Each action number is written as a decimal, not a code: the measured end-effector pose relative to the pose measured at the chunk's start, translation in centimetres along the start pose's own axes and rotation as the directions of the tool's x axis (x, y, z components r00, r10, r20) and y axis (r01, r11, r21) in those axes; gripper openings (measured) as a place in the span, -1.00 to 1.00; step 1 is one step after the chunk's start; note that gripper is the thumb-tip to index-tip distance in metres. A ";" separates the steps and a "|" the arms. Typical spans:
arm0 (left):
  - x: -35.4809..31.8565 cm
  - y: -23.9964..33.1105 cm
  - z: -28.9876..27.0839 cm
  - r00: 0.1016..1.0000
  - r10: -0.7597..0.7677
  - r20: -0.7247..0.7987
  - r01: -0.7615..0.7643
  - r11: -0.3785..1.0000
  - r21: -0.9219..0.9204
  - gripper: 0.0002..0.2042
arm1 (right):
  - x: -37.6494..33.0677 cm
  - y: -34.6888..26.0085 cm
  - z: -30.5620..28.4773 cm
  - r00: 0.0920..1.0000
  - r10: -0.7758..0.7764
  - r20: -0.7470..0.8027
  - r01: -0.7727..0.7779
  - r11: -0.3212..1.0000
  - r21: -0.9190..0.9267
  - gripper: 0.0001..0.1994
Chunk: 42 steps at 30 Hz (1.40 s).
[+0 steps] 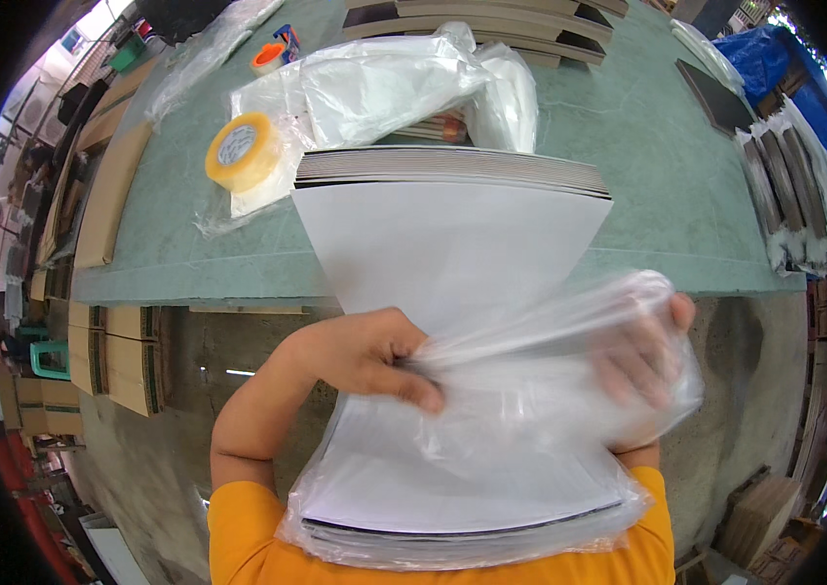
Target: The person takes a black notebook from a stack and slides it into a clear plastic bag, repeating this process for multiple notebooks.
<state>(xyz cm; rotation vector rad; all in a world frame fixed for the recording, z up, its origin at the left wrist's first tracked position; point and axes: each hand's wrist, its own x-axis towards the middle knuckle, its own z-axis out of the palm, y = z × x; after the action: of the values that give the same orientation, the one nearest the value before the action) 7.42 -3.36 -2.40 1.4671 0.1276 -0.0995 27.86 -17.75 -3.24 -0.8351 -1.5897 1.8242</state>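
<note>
A thick stack of white-faced boards rests across the table's near edge and reaches back to my body. Clear plastic covers its near end; the far end is bare, with layered edges showing. My left hand lies over the middle of the stack, thumb and fingers closed on a gathered edge of the plastic bag. On the right, my right hand shows through the plastic, blurred, its fingers curled against the film. The bag is stretched in folds between both hands.
On the green table are a yellow tape roll, an orange-cored tape roll and loose plastic bags. Stacked boards stand at the back. Wrapped bundles line the right edge, and cartons sit below left.
</note>
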 end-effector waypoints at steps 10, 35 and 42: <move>-2.8 -2.3 3.1 0.951 -0.281 -0.130 0.218 0.308 0.926 -0.78 | -3.8 3.4 -0.9 0.953 0.136 -0.272 -0.255 -0.134 -0.958 -0.86; -9.0 -0.2 -5.5 0.859 0.374 -0.351 -0.378 0.924 0.057 -0.74 | -8.8 0.7 -2.7 0.699 -0.327 -0.635 0.227 0.945 -0.237 -0.77; -8.6 -18.0 -3.9 0.942 -0.298 -0.154 0.172 0.824 -0.540 -0.80 | -6.9 19.8 -2.3 0.702 0.446 -0.555 -0.152 0.855 0.496 -0.94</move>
<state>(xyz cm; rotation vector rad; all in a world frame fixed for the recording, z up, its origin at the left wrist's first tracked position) -3.81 -1.40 -19.20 0.9043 0.4947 -0.0853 33.65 -24.03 -22.55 -1.3968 -0.5973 1.7014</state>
